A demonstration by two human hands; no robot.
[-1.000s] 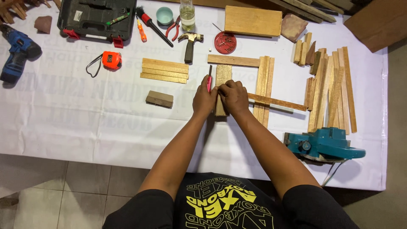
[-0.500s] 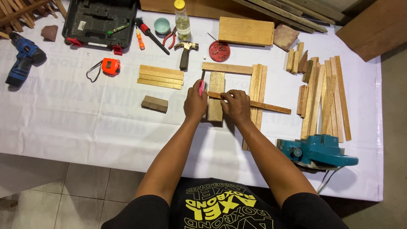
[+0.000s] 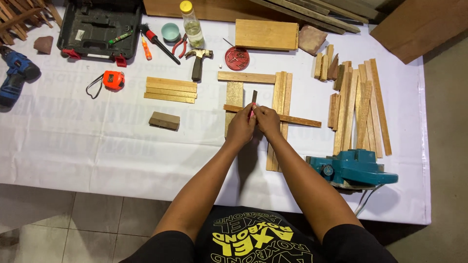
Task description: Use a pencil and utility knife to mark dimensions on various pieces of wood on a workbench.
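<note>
My left hand [image 3: 240, 127] and my right hand [image 3: 268, 121] meet over a white-covered table [image 3: 97, 141]. Both close on a red-handled cutter [image 3: 252, 106] whose dark blade points away from me. Under my hands a thin wooden strip [image 3: 300, 120] lies crosswise, resting over a wide upright plank [image 3: 234, 95] and two long slats [image 3: 281, 90]. A flat bar [image 3: 246, 77] lies across the top of these pieces.
A teal power planer [image 3: 352, 168] sits at the near right edge. Several loose slats [image 3: 358, 104] lie to the right. Behind are a hammer [image 3: 197, 61], red lid of nails [image 3: 237, 58], bottle [image 3: 191, 24], board [image 3: 266, 34], tool case [image 3: 100, 29], tape measure [image 3: 113, 79], drill [image 3: 14, 78], stacked strips [image 3: 170, 90] and a small block [image 3: 164, 121].
My left hand carried the cutter from the plank's left side to its right, beside my right hand. The thin strip now reaches across the plank. The view shifted, so everything sits further left.
</note>
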